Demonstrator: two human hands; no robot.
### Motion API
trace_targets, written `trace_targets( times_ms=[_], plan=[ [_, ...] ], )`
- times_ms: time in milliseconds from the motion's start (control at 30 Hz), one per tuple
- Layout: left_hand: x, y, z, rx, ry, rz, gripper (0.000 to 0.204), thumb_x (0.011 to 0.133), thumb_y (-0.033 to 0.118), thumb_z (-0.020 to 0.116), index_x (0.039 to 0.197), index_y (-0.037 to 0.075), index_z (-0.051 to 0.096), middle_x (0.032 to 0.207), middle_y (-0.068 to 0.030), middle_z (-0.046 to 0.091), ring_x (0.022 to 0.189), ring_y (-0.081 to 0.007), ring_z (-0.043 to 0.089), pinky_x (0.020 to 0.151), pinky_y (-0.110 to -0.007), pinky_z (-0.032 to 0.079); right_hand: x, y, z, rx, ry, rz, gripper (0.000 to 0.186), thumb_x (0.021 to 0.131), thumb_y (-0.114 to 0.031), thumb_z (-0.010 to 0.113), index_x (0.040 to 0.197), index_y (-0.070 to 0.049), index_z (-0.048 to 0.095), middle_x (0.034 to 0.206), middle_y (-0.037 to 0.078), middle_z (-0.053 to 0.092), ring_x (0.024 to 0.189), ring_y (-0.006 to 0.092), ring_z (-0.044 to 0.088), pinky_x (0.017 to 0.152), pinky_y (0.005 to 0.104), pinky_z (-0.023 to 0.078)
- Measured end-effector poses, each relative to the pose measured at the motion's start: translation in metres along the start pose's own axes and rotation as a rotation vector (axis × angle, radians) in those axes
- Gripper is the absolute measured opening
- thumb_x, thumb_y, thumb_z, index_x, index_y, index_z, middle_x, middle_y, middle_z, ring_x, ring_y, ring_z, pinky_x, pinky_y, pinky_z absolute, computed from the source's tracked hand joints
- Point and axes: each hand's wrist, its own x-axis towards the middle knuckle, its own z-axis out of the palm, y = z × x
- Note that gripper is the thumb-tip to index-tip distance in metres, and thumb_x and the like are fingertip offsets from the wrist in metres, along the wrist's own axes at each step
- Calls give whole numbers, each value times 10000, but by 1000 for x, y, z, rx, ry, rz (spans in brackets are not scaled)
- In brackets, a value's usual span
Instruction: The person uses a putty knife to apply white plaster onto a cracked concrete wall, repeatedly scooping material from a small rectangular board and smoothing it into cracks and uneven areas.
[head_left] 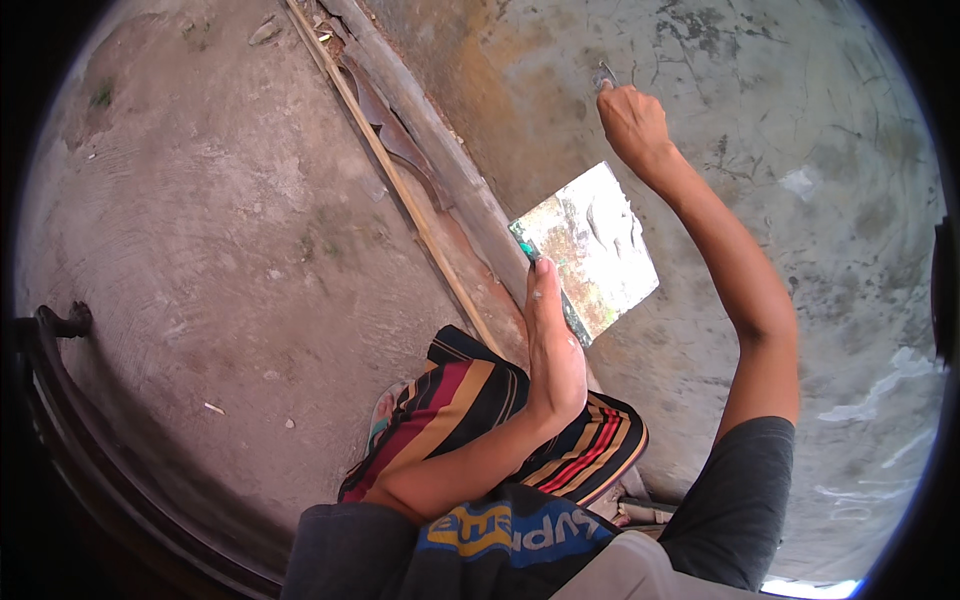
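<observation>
In my left hand (555, 335) is a flat, square board (575, 215) by its dark near edge. White putty (612, 220) is smeared thickly over the board's far right part, and rusty stains mark its near left. My right arm is stretched out along the grey wall (740, 110). The fingers of my right hand (634, 120) are closed round a small scraper (604, 75), its metal end close to the wall. Most of the scraper is hidden by my fist, so I cannot tell whether it touches the surface.
A long thin wooden strip (395, 180) and a grey ledge (440, 140) run along the wall's foot. Rough floor (200, 210) spreads to the left. A dark curved rail (95, 430) stands at the lower left. White patches (800, 182) mark the wall.
</observation>
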Motion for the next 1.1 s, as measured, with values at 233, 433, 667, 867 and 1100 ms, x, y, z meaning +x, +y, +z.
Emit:
trace_targets(
  times_ms=[233,433,667,867,1100],
  plan=[
    [5,-11,-15,-117,-23,47,533,1015,389,341,1347,-28,334,1313,-94,433,1203,-135,413,1052,-288,289,-32,21,12,52,-34,47,422,860,-1,511,1277,54,481,792,221,625,660,357,653,525,427,525],
    [-5,15,5,26,-1,39,691,997,468,287,1415,-72,188,1446,-188,251,1338,-227,253,1115,-338,184,-59,21,-10,45,-138,27,274,858,-4,516,1118,46,588,703,193,630,642,349,653,511,424,519],
    [1,4,0,-48,-20,51,590,1007,420,324,1385,-31,280,1355,-125,406,1234,-171,405,1058,-318,289,-1,-8,-8,133,-43,61,172,880,-44,502,794,54,613,712,210,631,655,371,649,519,431,512],
    [-5,11,7,-25,2,37,571,1010,411,324,1374,-28,294,1358,-118,409,1234,-174,411,1054,-321,294,2,-9,12,144,-7,77,185,874,-42,499,741,49,591,727,218,634,671,388,648,535,437,519],
    [-4,5,1,22,-13,2,703,997,472,282,1411,-91,206,1431,-203,277,1325,-233,284,1112,-334,193,-30,-2,-16,57,-192,52,135,844,1,505,906,60,609,728,207,635,669,372,654,526,436,514]
  ],
)
